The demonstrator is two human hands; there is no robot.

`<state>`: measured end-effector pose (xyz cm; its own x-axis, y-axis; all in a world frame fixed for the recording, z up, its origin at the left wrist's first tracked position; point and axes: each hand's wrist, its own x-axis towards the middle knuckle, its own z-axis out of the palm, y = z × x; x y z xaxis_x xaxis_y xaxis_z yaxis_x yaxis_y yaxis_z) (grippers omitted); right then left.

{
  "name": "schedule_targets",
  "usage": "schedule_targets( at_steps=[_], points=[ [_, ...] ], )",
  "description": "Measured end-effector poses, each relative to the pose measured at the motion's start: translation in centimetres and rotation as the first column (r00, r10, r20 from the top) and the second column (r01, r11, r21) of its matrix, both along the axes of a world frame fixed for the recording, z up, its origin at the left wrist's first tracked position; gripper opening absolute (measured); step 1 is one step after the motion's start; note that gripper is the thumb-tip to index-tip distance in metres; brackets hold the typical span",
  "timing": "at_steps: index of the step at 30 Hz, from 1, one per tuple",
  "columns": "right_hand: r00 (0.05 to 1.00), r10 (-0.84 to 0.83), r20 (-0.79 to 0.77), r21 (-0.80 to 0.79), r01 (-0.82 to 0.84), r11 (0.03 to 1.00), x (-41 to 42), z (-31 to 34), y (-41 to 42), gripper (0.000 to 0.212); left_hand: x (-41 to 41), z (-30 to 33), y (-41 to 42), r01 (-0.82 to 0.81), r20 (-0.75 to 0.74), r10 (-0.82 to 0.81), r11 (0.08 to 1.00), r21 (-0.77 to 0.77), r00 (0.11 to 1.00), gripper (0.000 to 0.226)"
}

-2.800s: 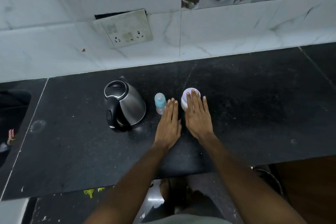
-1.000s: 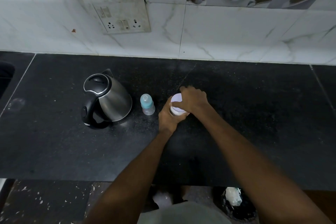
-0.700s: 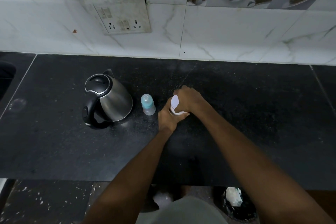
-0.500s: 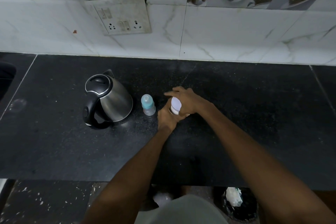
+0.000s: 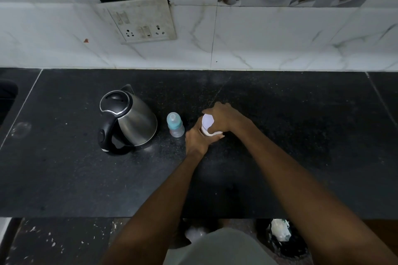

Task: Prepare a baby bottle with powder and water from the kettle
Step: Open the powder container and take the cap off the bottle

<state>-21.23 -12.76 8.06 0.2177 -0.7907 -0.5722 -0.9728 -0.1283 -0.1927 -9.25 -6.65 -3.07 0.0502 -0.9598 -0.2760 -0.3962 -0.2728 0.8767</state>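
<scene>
Right hand [image 5: 224,117] curls over the lid of the white powder jar [image 5: 207,127], fingers wrapped round the rim from above; left hand [image 5: 197,139] grips the jar's body from the near-left side, bracing it. The jar stands upright on the dark counter [image 5: 301,135], long axis vertical, so the lid likely comes off by twisting about that axis. The baby bottle [image 5: 175,125], cap on, stands upright just left of the left hand, apart from it. The kettle [image 5: 129,118] sits further left, handle toward the person, nearer the left hand.
</scene>
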Motion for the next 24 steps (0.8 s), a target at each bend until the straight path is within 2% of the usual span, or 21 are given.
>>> schedule_targets(
  at_steps=[3,6,8,11,15,20,22,24],
  points=[
    [0.999,0.01,0.037,0.034,-0.012,0.999,-0.6,-0.4,0.1,0.087,0.2,-0.2,-0.1,0.017,0.001,-0.017,1.0,-0.009,1.0,0.106],
    [0.992,-0.091,0.082,-0.04,0.095,0.995,-0.6,-0.5,0.4,0.086,0.3,0.1,0.0,0.028,0.001,-0.028,1.0,-0.014,1.0,0.102],
    [0.983,-0.182,0.024,-0.136,0.184,0.974,-0.2,-0.2,0.7,0.083,0.4,0.1,0.1,0.024,0.004,-0.024,1.0,-0.016,1.0,0.099],
    [0.965,-0.225,-0.138,-0.217,0.192,0.957,0.7,0.3,1.3,0.084,0.3,0.4,0.1,0.021,-0.013,-0.021,1.0,-0.015,1.0,0.102],
    [0.967,-0.235,-0.096,-0.164,0.217,0.962,1.1,0.3,1.5,0.08,0.2,0.7,0.1,0.021,-0.018,-0.021,1.0,-0.008,1.0,0.104],
    [0.995,-0.074,-0.067,-0.013,0.073,0.997,0.8,0.7,0.5,0.084,0.3,-0.3,-0.3,0.03,-0.007,-0.03,1.0,-0.01,1.0,0.106],
    [0.993,-0.115,-0.012,0.017,0.115,0.993,0.6,0.7,0.4,0.086,0.4,-0.2,-0.2,0.029,-0.008,-0.029,1.0,-0.007,1.0,0.104],
    [0.984,-0.179,-0.01,-0.02,0.179,0.984,0.7,0.9,0.5,0.084,0.3,0.0,0.0,0.034,-0.008,-0.034,0.999,-0.017,0.999,0.099]
  ],
)
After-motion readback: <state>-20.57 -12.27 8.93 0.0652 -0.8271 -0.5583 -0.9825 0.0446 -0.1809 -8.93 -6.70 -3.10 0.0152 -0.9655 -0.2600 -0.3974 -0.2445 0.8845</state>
